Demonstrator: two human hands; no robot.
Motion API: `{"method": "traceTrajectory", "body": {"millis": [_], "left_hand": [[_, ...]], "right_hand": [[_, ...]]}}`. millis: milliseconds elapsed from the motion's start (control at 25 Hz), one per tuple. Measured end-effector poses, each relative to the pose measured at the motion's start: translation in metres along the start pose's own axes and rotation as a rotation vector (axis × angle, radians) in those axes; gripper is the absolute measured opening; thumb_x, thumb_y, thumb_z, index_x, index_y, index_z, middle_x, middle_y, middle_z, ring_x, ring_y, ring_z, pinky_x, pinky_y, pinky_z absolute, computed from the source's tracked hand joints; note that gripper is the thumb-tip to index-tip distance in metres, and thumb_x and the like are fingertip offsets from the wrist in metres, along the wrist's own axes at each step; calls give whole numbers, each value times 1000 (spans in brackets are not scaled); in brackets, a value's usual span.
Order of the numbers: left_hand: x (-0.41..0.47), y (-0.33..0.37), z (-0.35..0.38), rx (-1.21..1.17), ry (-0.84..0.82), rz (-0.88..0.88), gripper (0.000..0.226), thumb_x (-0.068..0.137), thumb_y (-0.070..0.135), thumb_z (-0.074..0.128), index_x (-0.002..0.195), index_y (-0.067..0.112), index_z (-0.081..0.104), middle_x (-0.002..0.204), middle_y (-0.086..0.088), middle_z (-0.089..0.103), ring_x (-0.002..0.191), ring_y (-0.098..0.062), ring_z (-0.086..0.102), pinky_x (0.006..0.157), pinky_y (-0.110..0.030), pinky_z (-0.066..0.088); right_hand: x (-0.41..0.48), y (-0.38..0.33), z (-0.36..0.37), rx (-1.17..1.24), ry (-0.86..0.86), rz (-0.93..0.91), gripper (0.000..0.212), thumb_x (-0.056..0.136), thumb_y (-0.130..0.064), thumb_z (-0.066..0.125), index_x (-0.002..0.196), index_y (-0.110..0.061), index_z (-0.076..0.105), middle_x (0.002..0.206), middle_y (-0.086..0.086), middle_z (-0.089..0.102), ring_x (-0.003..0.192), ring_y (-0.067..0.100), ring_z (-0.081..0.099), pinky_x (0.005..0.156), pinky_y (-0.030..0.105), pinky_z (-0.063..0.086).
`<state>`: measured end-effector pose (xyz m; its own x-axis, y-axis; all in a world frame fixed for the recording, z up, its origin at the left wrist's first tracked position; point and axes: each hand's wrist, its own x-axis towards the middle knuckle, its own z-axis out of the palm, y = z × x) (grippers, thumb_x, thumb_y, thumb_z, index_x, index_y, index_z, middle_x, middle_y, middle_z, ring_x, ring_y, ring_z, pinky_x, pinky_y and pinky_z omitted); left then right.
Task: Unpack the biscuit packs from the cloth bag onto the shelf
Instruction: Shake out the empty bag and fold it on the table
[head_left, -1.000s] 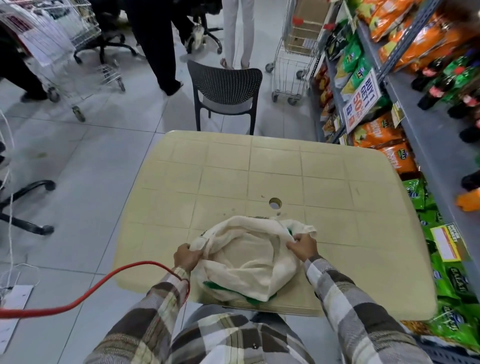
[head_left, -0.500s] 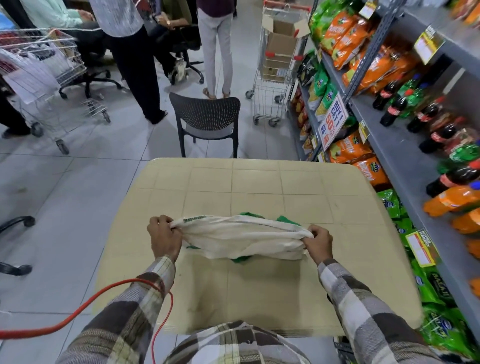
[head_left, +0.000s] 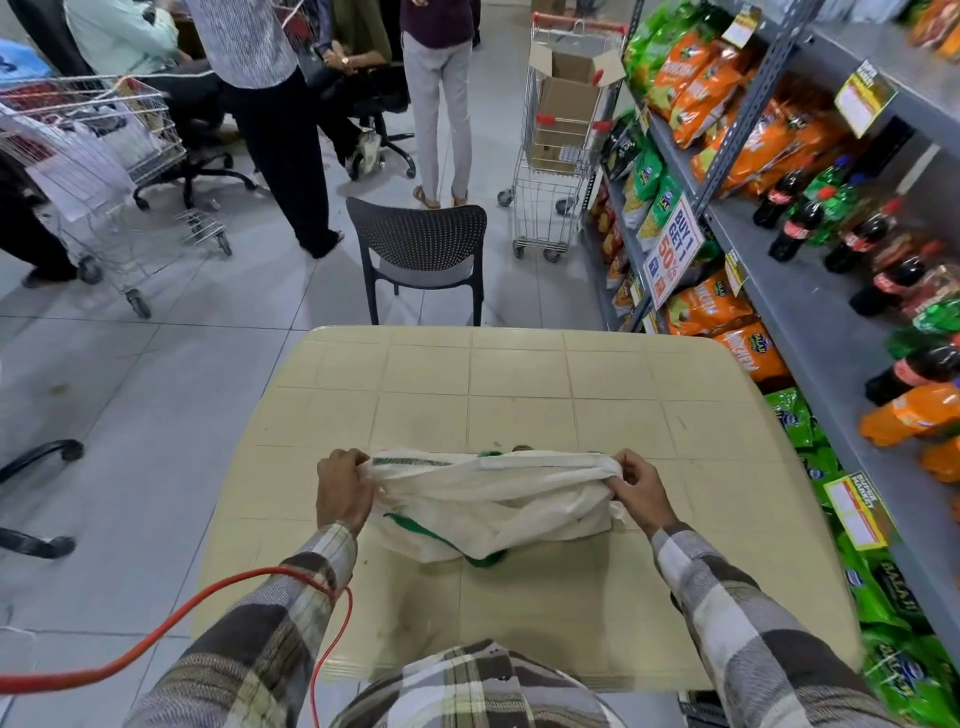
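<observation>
Head view: the cloth bag (head_left: 493, 499) lies in the lower middle of the frame on the tabletop (head_left: 519, 379), stretched sideways so its long axis runs left to right across the picture. Its mouth appears drawn into a narrow slit along the upper edge, with green trim showing at the top and underneath. No biscuit packs can be seen; a squared bulge toward the bag's right end may be one, but the cloth hides it.

The left hand (head_left: 343, 491) has its fingers pressed together on the left end of the bag's rim, and the right hand (head_left: 636, 488) pinches the right end in the same way, so each grip sits at one tip of the long axis with the opening taut between them.

The shelf (head_left: 831, 332) runs up the right side of the frame, with soft drink bottles and snack bags on it, well apart from the bag. It lies on the right hand's side, so that hand seems the better one for carrying packs across, while the left holds the bag. First, probably, the mouth must be spread front to back.
</observation>
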<state>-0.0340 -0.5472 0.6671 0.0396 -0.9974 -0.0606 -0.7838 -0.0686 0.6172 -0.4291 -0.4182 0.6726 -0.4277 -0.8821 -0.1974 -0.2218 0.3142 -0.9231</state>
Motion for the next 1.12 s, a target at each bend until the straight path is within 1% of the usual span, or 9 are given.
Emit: {"method": "traceTrajectory", "body": {"millis": [80, 160, 280, 440, 600, 720, 880, 960, 1120], "left_hand": [[-1, 0, 0, 12, -36, -19, 25, 78, -10, 50, 82, 9, 66, 91, -12, 62, 92, -32, 52, 76, -39, 45], [-4, 2, -2, -22, -96, -34, 29, 68, -14, 48, 63, 15, 51, 69, -7, 56, 73, -29, 50, 58, -35, 37], [-8, 5, -3, -85, -164, -47, 31, 68, -15, 44, 57, 14, 40, 58, -4, 46, 62, -24, 43, 50, -32, 29], [-10, -1, -3, -106, -246, -24, 18, 75, 10, 52, 59, 14, 46, 59, -4, 49, 60, -23, 44, 52, -30, 33], [-9, -13, -9, 6, -350, 70, 37, 78, 48, 65, 73, 17, 45, 66, 0, 56, 62, -22, 51, 55, -31, 37], [-2, -27, -14, 105, -378, 105, 38, 79, 48, 74, 82, 18, 52, 74, -2, 64, 69, -26, 60, 57, -34, 47], [24, 3, -25, 239, -258, 122, 22, 94, 41, 55, 97, 21, 60, 89, -11, 69, 86, -37, 65, 72, -43, 55], [50, 44, -39, 132, -135, 58, 31, 98, 37, 49, 119, 17, 60, 102, -18, 68, 95, -40, 64, 78, -42, 53], [111, 127, -84, -212, 129, 53, 21, 100, 24, 48, 97, 8, 61, 92, -13, 58, 87, -28, 55, 75, -31, 36]], "right_hand": [[2, 0, 5, 48, 20, 37, 12, 74, -15, 62, 72, -15, 49, 69, -3, 48, 68, 14, 41, 61, 27, 35], [2, 2, 11, 65, 40, 64, 12, 79, -11, 57, 74, -16, 47, 70, -1, 47, 69, 15, 41, 60, 28, 36], [-1, 4, 21, -40, 113, 50, 9, 86, -10, 51, 81, -11, 45, 71, -1, 47, 66, 14, 42, 61, 30, 36], [-4, 6, 19, -229, 123, 25, 24, 86, -5, 63, 79, -16, 44, 68, -2, 48, 62, 13, 41, 56, 23, 34], [-1, 3, -4, -392, -63, -29, 36, 73, -7, 74, 69, -30, 47, 63, -9, 49, 58, 10, 38, 53, 20, 32], [5, -5, -22, -489, -162, -13, 26, 71, -9, 72, 70, -29, 55, 65, -8, 56, 57, 13, 46, 48, 22, 42], [38, -43, -20, -657, -76, 167, 11, 79, -10, 67, 80, -18, 59, 74, 8, 65, 52, 25, 63, 45, 29, 53], [71, -80, -10, -524, 52, 203, 6, 84, -7, 66, 87, -11, 63, 84, 14, 67, 54, 28, 67, 42, 29, 56], [136, -163, -4, 131, 65, 259, 24, 91, 5, 60, 113, -6, 61, 110, 19, 58, 81, 28, 64, 45, 25, 57]]}}
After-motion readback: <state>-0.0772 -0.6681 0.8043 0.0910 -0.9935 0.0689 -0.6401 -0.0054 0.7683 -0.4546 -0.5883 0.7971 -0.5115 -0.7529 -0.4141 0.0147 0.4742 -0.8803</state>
